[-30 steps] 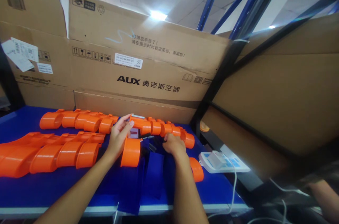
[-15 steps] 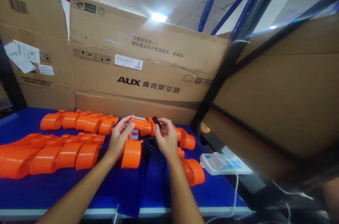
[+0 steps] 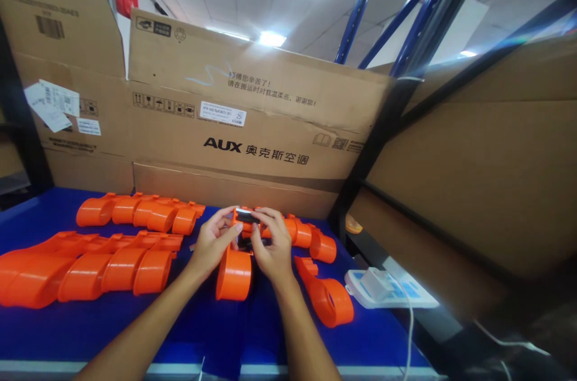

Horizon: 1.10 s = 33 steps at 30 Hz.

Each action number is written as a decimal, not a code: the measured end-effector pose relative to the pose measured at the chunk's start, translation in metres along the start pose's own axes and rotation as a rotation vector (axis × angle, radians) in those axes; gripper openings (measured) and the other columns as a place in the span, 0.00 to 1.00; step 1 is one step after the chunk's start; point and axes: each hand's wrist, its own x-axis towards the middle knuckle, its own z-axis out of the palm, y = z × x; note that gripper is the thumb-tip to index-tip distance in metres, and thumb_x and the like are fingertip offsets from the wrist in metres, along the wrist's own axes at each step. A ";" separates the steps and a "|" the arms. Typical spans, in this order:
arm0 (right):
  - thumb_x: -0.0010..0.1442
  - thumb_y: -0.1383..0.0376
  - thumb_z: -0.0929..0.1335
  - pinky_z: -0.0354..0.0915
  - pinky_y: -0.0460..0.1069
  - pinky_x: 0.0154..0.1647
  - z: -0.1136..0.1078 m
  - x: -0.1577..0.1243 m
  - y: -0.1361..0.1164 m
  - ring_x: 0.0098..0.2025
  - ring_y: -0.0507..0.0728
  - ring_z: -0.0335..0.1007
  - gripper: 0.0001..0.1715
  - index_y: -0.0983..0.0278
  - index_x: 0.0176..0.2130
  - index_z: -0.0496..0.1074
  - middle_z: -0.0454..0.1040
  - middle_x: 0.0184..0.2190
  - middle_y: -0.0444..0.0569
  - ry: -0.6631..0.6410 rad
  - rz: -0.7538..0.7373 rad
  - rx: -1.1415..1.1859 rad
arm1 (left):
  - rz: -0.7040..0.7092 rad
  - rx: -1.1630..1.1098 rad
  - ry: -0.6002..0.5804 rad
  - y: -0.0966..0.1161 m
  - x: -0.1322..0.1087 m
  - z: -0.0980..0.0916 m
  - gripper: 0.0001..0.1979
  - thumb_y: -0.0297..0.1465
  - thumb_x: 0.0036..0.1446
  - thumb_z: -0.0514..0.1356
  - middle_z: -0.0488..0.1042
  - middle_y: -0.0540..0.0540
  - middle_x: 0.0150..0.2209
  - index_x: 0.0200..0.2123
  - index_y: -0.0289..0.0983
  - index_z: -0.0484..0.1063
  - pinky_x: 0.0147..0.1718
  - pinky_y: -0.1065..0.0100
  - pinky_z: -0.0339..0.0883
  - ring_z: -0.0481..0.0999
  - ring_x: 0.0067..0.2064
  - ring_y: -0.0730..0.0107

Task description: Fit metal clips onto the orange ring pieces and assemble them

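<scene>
The orange part [image 3: 234, 279] in your work is at the lower centre of the frame, its ring end low and its narrower end up between your fingers. Your left hand [image 3: 211, 246] grips that upper end from the left, thumb in front and fingers behind, probably to steady it. Your right hand [image 3: 274, 249] pinches a small black piece [image 3: 247, 217] between thumb and fingers, right at the top of the part; held by its end like that, it can likely be lined up finely. Whether the ring rests on the blue table [image 3: 40, 336] you cannot tell from here.

Just right of your right forearm, a single orange part [image 3: 331, 303] lies apart from the others, perhaps to be within easy reach. Behind your right hand runs a row of orange parts [image 3: 303, 234]. At the left of the frame lie a back row [image 3: 146, 213] and a front row [image 3: 112, 273], pieces close side by side, which seems to save space. A power strip [image 3: 394, 288] sits off to the lower right, and upright cardboard [image 3: 180, 140] stands behind everything, perhaps as a screen.
</scene>
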 end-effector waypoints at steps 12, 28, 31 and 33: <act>0.67 0.66 0.68 0.71 0.60 0.54 -0.006 0.001 0.003 0.52 0.61 0.73 0.20 0.52 0.56 0.78 0.79 0.56 0.49 -0.120 0.009 0.054 | -0.004 -0.038 -0.009 0.002 0.001 -0.001 0.23 0.30 0.51 0.69 0.75 0.51 0.34 0.52 0.38 0.73 0.22 0.73 0.67 0.70 0.22 0.78; 0.58 0.61 0.67 0.65 0.48 0.28 -0.039 -0.001 0.059 0.28 0.58 0.73 0.10 0.62 0.33 0.77 0.79 0.27 0.48 -0.162 0.544 -0.144 | -0.134 -0.111 0.046 0.003 0.004 -0.006 0.26 0.34 0.48 0.71 0.73 0.55 0.24 0.51 0.36 0.71 0.20 0.72 0.63 0.63 0.17 0.78; 0.55 0.64 0.67 0.59 0.46 0.24 -0.042 -0.005 0.062 0.24 0.55 0.69 0.07 0.62 0.30 0.76 0.74 0.21 0.44 -0.340 0.542 -0.197 | -0.137 -0.103 0.070 0.002 0.004 -0.006 0.26 0.34 0.47 0.72 0.73 0.55 0.24 0.50 0.36 0.72 0.21 0.73 0.64 0.64 0.18 0.79; 0.54 0.66 0.68 0.56 0.45 0.23 -0.044 -0.008 0.061 0.23 0.54 0.67 0.06 0.62 0.29 0.76 0.73 0.21 0.43 -0.449 0.542 -0.218 | -0.141 -0.104 0.075 0.002 0.004 -0.007 0.26 0.34 0.47 0.71 0.72 0.55 0.24 0.49 0.37 0.72 0.21 0.73 0.64 0.63 0.18 0.79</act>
